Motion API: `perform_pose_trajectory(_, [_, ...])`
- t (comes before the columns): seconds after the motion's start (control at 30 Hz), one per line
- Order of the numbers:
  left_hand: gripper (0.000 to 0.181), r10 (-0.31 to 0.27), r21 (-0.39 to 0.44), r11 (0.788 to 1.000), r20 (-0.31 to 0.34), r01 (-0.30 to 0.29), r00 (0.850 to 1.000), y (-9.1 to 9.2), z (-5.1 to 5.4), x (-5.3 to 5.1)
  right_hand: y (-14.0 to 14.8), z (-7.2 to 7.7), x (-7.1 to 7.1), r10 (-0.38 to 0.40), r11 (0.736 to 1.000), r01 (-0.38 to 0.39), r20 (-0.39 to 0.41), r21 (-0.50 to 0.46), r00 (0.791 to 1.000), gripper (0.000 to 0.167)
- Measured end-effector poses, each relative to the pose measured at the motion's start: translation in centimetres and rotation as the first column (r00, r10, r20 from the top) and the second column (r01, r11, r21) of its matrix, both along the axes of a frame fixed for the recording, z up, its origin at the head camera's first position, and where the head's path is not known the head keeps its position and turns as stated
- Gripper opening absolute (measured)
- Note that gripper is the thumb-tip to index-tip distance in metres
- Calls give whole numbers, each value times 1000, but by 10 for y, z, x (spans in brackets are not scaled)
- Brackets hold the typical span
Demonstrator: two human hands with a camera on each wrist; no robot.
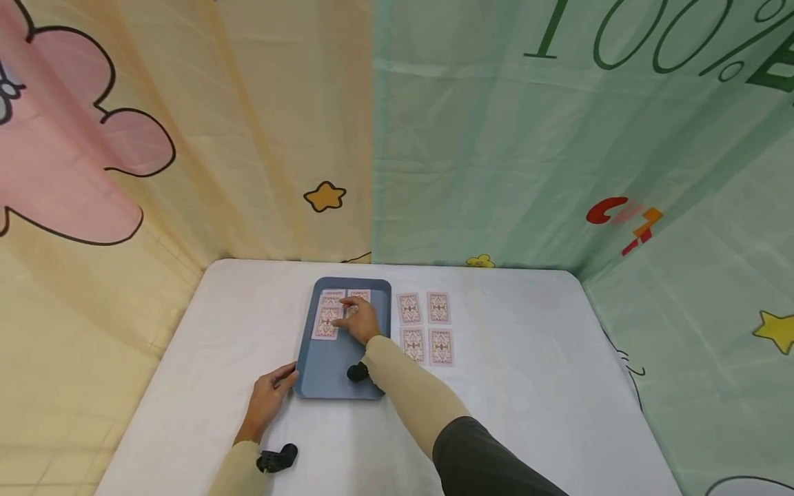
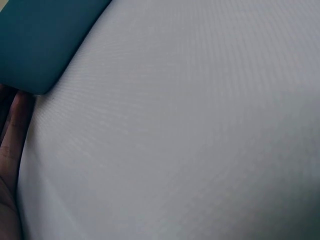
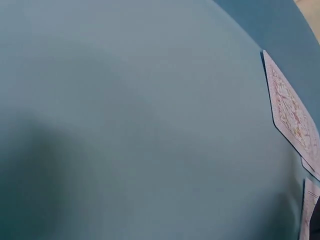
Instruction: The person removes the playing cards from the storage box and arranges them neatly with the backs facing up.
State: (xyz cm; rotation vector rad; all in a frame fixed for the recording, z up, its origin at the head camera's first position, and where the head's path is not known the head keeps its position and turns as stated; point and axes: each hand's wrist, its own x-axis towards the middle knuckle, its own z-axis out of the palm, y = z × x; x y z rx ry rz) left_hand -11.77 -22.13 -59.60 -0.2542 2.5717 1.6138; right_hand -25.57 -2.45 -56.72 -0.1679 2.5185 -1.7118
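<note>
My right hand [image 1: 362, 322] is over the blue-grey tray [image 1: 335, 375], thumb and index finger spread apart beside playing cards. No card shows plainly between those fingertips. Below the thumb lies a face-down card [image 1: 325, 325] with a red-and-white back, overlapping others behind it. Another card [image 1: 360, 295] lies to the right, partly hidden by the hand. My left hand [image 1: 268, 398] holds the tray's left edge near its front corner; in the left wrist view its fingers [image 2: 15, 135] reach to the tray's rim, tips hidden. The right wrist view shows a card [image 3: 292, 110] on the tray floor.
Right of the tray, face-down cards lie in two rows on the white table [image 1: 515, 386]: two at the back, including this card [image 1: 439, 308], and two nearer, including this card [image 1: 442, 346]. My right forearm partly covers the nearer left one. Patterned curtains [image 1: 471, 172] surround the table.
</note>
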Motion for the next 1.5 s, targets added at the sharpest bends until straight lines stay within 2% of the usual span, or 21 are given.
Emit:
perform_pose_trajectory(0.2, [42, 3, -20, 1000, -10, -3, 1000, 1, 1, 3, -10, -3, 0, -43, 999, 42, 58, 14, 997, 49])
perform_pose_trajectory(0.33, [40, 2, -19, 1000, -25, -3, 1000, 1, 2, 3, -18, -5, -3, -66, 996, 63, 64, 55, 996, 51])
perform_pose_trajectory(0.53, [40, -2, 2, 1000, -6, 2, 1000, 0, 0, 1, -29, -12, -9, -97, 986, 89, 51, 138, 994, 58])
perform_pose_trajectory(0.73, [40, 1, 13, 1000, -7, -1, 1000, -1, -2, 1, -31, -14, -9, -73, 979, 58, 69, 197, 995, 68])
perform_pose_trajectory(1.0, [40, 3, -5, 1000, -16, -3, 1000, 0, -1, 0, -32, -10, -9, -15, 945, -8, 66, 326, 998, 74])
perform_pose_trajectory(1.23, [39, 5, -4, 1000, -16, -5, 1000, 1, 0, 1, -32, -13, -11, -8, 935, -19, 76, 355, 997, 78])
perform_pose_trajectory(1.37, [39, 7, 0, 1000, -21, -7, 1000, 2, 1, 1, -31, -12, -10, 5, 931, -27, 62, 364, 998, 76])
perform_pose_trajectory(1.5, [39, 6, -8, 1000, -28, -6, 1000, 1, 1, 1, -31, -11, -9, 16, 931, -32, 47, 363, 999, 66])
